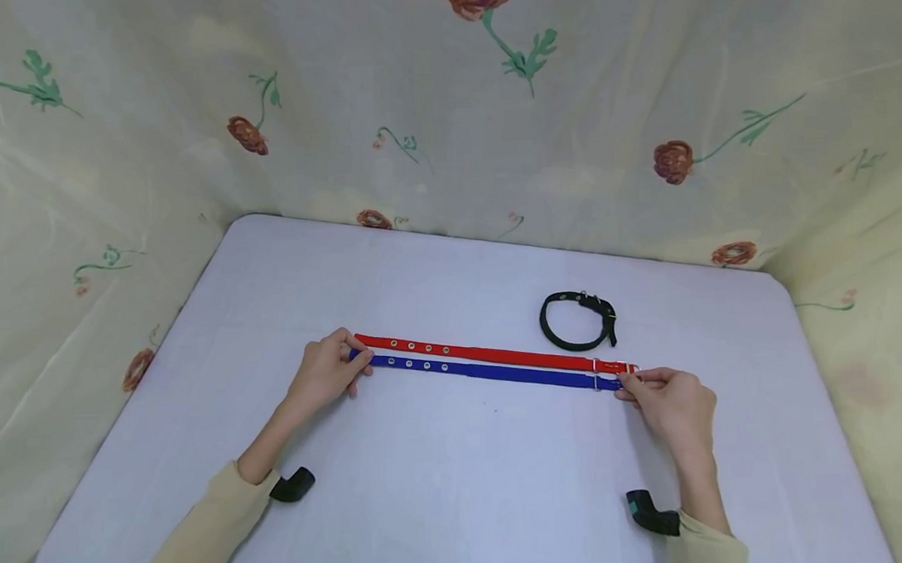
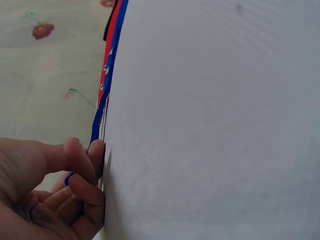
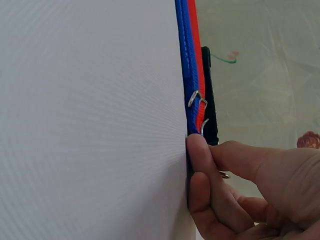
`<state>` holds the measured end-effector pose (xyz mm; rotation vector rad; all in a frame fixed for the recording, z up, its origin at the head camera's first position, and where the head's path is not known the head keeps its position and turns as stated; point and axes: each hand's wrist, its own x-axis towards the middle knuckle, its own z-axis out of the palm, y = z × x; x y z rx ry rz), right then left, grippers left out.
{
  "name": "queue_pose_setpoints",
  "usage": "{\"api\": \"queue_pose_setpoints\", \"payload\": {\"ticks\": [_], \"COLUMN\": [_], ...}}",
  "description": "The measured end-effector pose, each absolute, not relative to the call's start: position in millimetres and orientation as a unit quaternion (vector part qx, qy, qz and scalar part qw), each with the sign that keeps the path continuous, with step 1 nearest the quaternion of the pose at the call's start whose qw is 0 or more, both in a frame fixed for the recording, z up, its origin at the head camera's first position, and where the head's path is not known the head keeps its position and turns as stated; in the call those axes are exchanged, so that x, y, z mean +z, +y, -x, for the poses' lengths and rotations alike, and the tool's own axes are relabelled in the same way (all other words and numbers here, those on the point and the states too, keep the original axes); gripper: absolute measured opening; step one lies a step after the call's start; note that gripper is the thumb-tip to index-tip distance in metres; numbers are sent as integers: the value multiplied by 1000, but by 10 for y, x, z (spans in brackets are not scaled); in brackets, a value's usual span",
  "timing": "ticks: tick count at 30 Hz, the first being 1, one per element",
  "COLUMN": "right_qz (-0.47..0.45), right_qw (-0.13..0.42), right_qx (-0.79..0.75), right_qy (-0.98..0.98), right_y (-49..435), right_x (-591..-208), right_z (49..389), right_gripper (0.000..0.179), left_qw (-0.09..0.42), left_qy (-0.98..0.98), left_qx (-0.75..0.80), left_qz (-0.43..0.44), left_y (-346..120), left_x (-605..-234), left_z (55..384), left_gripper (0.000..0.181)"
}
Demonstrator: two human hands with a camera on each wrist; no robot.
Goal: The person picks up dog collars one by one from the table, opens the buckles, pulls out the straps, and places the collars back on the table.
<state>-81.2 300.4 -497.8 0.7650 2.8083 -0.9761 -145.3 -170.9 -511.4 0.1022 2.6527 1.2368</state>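
A blue collar [image 1: 499,373] with metal eyelets stretches straight across the white table, just in front of a red collar [image 1: 513,356] laid alongside it. My left hand [image 1: 326,370] pinches the blue collar's eyelet end between thumb and fingers; in the left wrist view the blue tip [image 2: 68,179] pokes out past the fingers. At the other end my right hand [image 1: 675,406] pinches the blue collar's buckle end, its fingertips hiding the buckle. The red collar's buckle [image 1: 627,366] lies right beside those fingertips. Behind them, a black collar [image 1: 578,345] is fastened in a loop.
The white table [image 1: 443,489] has rounded corners. A flower-patterned cloth [image 1: 325,95] hangs behind it and at both sides. Black devices, one at the left wrist [image 1: 292,485] and one at the right wrist [image 1: 651,515], stick out near the sleeves.
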Motion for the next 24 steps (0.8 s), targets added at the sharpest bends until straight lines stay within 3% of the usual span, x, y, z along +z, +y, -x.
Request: {"api": "queue_pose_setpoints", "payload": {"ticks": [10, 24], "right_qz": [-240, -204], "right_qw": [74, 98], "right_qx": [-319, -309], "right_qy": [914, 924], "right_y": [3069, 3188], "right_x": [-4934, -4929], "right_z": [816, 785], "right_gripper": [36, 36], "left_qw": [112, 61], "left_qy": [929, 939], "left_qx": [351, 338], "left_qz": [-37, -13], "left_y": [-1630, -1570], "left_x": [-5050, -5072], "left_z": [1461, 1392], "left_gripper": [24, 27]}}
